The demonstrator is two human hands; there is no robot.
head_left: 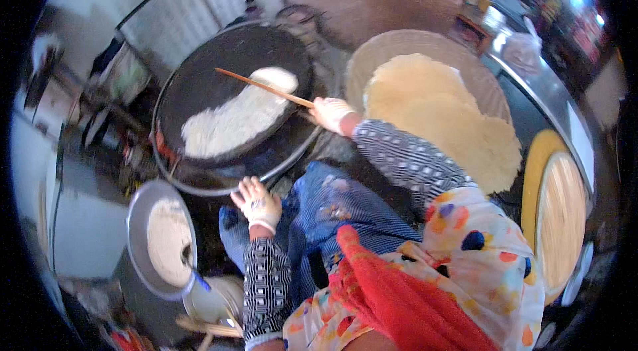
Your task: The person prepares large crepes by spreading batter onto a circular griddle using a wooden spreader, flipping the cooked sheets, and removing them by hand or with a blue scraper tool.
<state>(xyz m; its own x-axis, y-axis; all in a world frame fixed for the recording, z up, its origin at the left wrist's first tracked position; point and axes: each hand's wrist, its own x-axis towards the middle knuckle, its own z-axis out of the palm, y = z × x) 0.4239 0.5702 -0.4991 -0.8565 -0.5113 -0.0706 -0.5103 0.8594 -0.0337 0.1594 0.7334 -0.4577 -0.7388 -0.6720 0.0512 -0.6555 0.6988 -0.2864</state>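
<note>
My right hand (332,114), in a pale glove, is closed around the end of a thin wooden stick (259,84). The stick reaches left over a round dark griddle (212,69) and crosses a wide band of white batter (229,126) spread on its near part. I cannot tell whether the stick touches the batter. My left hand (258,205), also gloved, has its fingers apart and holds nothing. It is by my knee, just short of the griddle's near rim. To the right, a large woven basket (399,42) holds a stack of thin tan flatbreads (432,102), some hanging over its near edge.
A metal basin (137,238) of batter with a blue-handled ladle (199,279) stands at lower left, above a pale bucket (216,298). On the right are a round wooden board (561,218) and a metal counter (541,88) bearing a plastic bag (522,51).
</note>
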